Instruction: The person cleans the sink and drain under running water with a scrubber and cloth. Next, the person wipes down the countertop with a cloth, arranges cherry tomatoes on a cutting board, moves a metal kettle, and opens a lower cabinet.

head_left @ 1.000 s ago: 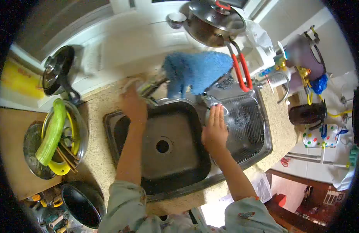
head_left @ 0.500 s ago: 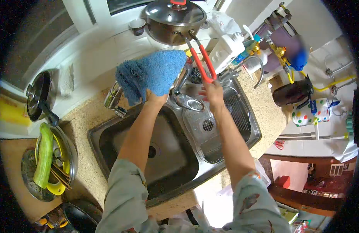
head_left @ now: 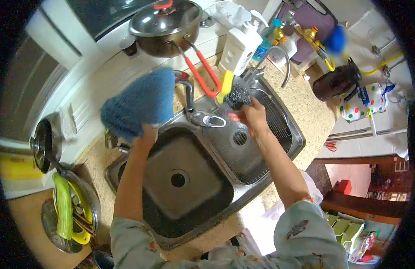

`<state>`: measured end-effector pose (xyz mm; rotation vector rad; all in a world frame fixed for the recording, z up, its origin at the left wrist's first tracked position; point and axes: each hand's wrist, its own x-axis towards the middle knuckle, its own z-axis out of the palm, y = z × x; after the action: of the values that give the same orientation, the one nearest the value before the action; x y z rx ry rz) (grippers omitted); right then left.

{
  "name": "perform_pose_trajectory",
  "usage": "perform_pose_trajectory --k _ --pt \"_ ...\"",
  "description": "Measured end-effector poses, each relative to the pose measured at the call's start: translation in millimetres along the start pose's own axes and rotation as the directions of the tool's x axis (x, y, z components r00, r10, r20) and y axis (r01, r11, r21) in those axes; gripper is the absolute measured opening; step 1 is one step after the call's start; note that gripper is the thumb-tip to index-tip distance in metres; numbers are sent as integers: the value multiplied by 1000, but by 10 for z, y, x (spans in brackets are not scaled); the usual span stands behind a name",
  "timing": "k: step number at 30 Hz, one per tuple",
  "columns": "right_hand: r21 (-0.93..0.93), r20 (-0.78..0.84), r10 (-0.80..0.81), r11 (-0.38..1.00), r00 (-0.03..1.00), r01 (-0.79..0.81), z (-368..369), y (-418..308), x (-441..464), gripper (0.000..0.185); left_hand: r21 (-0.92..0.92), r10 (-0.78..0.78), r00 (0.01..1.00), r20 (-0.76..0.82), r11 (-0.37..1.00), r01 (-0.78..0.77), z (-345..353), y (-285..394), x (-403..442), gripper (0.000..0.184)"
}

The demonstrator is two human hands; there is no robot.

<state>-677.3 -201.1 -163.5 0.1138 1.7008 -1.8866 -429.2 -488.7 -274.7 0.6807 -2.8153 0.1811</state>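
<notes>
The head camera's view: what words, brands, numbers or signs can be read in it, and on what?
Nothing can be read for certain.
White pump bottle: dark print, too blurred.
Blue bottle: any label too blurred.
Dotted pack: blue patch, any lettering too small.

The bright view curves, fisheye-like, towards blackened corners (small white highlights glint on the pot lid (head_left: 171,22)).

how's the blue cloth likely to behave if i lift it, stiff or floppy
The blue cloth will probably flop, since it already drapes in a loose, curved sheet with its lower edge at the left hand. Its fuzzy surface suggests a fairly easy grip. It may be light for its size, looking like plain fabric, though wetness would add weight and I can't tell.
</notes>
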Motion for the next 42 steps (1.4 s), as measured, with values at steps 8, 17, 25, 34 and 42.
perform_pose_trajectory --k 8,17,25,34,42 --pt "-87 -48 -7 996 999 2 -359 -184 -458 46 -162 87 985 -150 980 -111 175 618 1184 36" --pt "-182 -79 -49 983 996 34 -477 -229 -625 42 -233 75 974 -215 964 -126 261 939 1444 36" --pt "-171 42 -113 978 993 119 -434 -300 -838 35 -45 139 965 -223 987 -153 -267 543 626 36" --pt "-212 151 -138 963 979 168 -113 -331 -1214 35 259 -274 957 -95 921 290 -584 -830 -978 36" --pt "-186 246 -149 962 958 198 -112 -317 -1368 40 308 -779 626 46 607 733 -807 -1373 -1466 31"
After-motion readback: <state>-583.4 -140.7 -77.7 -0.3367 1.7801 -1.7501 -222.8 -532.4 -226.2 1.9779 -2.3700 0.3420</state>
